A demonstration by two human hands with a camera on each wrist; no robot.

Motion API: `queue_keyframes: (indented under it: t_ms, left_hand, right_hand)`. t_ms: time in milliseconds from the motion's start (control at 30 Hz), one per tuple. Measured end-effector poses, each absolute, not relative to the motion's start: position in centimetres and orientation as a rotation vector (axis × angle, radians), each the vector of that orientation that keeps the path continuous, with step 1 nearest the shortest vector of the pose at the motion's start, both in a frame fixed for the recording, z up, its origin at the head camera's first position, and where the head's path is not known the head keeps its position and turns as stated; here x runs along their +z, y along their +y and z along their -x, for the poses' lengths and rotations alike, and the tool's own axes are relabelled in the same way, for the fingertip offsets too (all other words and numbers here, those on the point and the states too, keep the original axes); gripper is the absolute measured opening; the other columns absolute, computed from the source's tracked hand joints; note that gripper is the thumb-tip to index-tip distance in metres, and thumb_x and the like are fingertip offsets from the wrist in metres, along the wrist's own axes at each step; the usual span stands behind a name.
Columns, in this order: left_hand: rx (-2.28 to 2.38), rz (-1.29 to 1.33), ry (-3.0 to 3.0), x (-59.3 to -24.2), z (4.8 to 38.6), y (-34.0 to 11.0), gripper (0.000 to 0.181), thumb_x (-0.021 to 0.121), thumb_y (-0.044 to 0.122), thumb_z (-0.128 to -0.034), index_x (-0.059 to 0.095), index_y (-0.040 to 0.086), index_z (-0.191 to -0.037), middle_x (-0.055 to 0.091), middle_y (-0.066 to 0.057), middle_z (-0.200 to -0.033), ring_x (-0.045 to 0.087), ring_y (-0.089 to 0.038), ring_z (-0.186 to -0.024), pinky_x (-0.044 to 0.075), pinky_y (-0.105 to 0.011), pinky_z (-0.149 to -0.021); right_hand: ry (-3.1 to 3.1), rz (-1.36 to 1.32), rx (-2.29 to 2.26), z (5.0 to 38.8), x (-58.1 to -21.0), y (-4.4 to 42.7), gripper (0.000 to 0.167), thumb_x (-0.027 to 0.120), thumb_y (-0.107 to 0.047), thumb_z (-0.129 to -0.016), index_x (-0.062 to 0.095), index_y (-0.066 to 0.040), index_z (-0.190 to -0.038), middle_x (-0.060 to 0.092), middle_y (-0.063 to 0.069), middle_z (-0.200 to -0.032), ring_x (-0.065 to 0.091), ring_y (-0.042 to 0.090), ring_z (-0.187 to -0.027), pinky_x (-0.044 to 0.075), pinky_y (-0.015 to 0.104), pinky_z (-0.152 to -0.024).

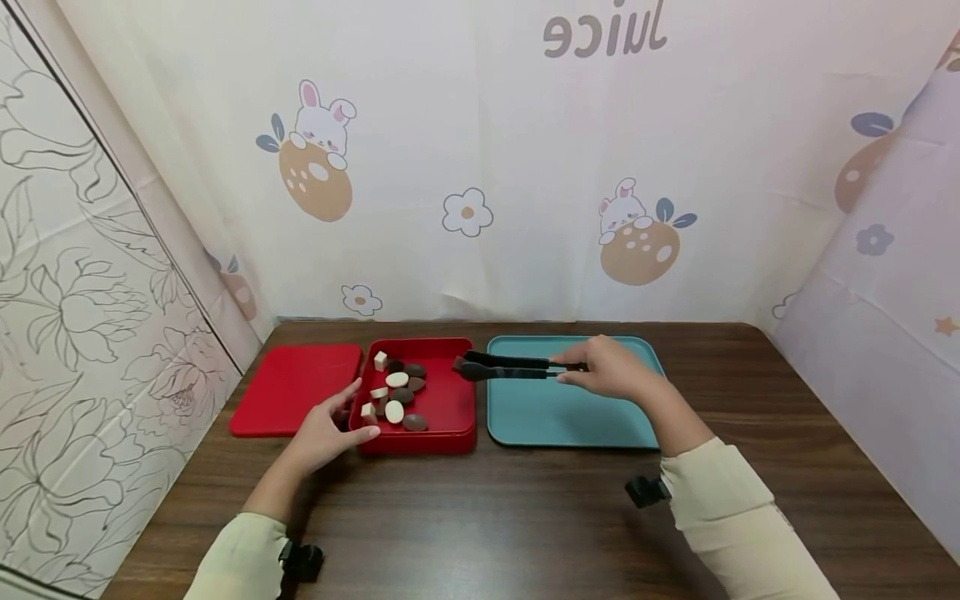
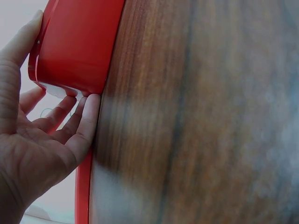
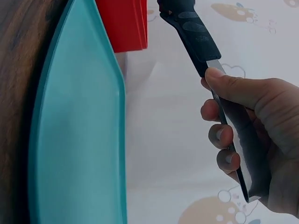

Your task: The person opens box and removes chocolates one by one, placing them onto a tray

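My right hand [image 1: 611, 367] grips black-tipped metal tongs [image 1: 510, 367], held level above the blue tray [image 1: 570, 417]. Their tips reach over the right rim of a red box [image 1: 442, 442] and pinch a small brown chocolate piece [image 1: 458, 364]. Inside that box, mostly to the left, lie several chocolates: dark ovals [image 1: 402, 396], cream ovals [image 1: 394, 412] and small pale-topped blocks [image 1: 381, 361]. At the box's front left corner my left hand [image 1: 326, 435] holds on, thumb at the front and fingers along the left wall. In the right wrist view, fingers and thumb wrap the tongs' metal handle [image 3: 233, 126].
A flat red lid [image 1: 300, 387] lies on the dark wooden table [image 1: 480, 525], left of the box. The blue tray is just right of the box, with a narrow gap between them. Behind the table hangs a printed curtain [image 1: 480, 125].
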State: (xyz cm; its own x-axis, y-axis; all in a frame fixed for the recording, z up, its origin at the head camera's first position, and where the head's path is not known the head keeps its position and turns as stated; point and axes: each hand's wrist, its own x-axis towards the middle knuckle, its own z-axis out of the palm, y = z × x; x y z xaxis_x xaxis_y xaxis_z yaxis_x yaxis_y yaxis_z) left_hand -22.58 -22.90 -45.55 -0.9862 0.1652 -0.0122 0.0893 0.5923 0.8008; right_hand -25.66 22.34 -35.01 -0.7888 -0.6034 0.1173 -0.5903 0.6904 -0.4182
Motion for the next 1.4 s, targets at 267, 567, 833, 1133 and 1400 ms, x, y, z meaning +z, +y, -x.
queue_keyframes:
  t_ms: [267,567,833,1133,1400]
  left_hand:
    - [1.376,-0.229,2.724,-45.6,22.6,-22.9,0.089,0.079,0.036,-0.0822,0.031,0.013,-0.154,0.045,-0.02,-0.144,0.052,-0.034,-0.114,0.05,-0.049,-0.09]
    - [1.386,-0.221,2.714,-45.7,22.6,-23.0,0.09,0.079,0.036,-0.0821,0.03,0.014,-0.154,0.043,-0.02,-0.145,0.051,-0.034,-0.115,0.05,-0.049,-0.089]
    - [1.38,-0.217,2.714,-45.7,22.7,-23.1,0.09,0.078,0.037,-0.0823,0.03,0.015,-0.155,0.042,-0.02,-0.147,0.05,-0.035,-0.118,0.048,-0.052,-0.093]
    - [1.382,-0.221,2.712,-45.7,22.8,-23.0,0.09,0.079,0.037,-0.082,0.03,0.015,-0.154,0.044,-0.019,-0.145,0.05,-0.034,-0.116,0.05,-0.049,-0.09]
    - [1.385,-0.209,2.711,-45.6,22.7,-23.0,0.09,0.079,0.036,-0.0817,0.031,0.014,-0.154,0.044,-0.02,-0.145,0.05,-0.035,-0.117,0.05,-0.05,-0.091]
  right_hand:
    - [3.014,0.911,-0.616,25.4,-36.3,23.8,0.035,0.07,-0.018,-0.091,0.068,-0.004,-0.122,0.072,0.013,-0.106,0.039,0.003,-0.044,0.034,0.027,-0.046]
    - [3.134,0.796,-0.493,25.6,-37.7,24.8,0.037,0.069,-0.022,-0.092,0.067,-0.007,-0.125,0.046,-0.009,-0.053,0.025,0.008,-0.038,0.026,0.026,-0.042]
    - [3.205,0.749,-0.359,26.2,-38.7,25.0,0.038,0.07,-0.023,-0.091,0.067,-0.008,-0.126,0.043,-0.008,-0.051,0.032,0.009,-0.04,0.028,0.027,-0.043]
    - [3.232,0.73,-0.221,27.0,-39.3,24.7,0.036,0.069,-0.02,-0.092,0.067,-0.007,-0.125,0.045,-0.007,-0.054,0.037,0.009,-0.043,0.029,0.027,-0.044]
    - [3.168,0.638,-0.087,28.6,-39.6,24.0,0.038,0.069,-0.025,-0.092,0.066,-0.01,-0.128,0.071,0.005,-0.088,0.044,0.009,-0.048,0.031,0.027,-0.043]
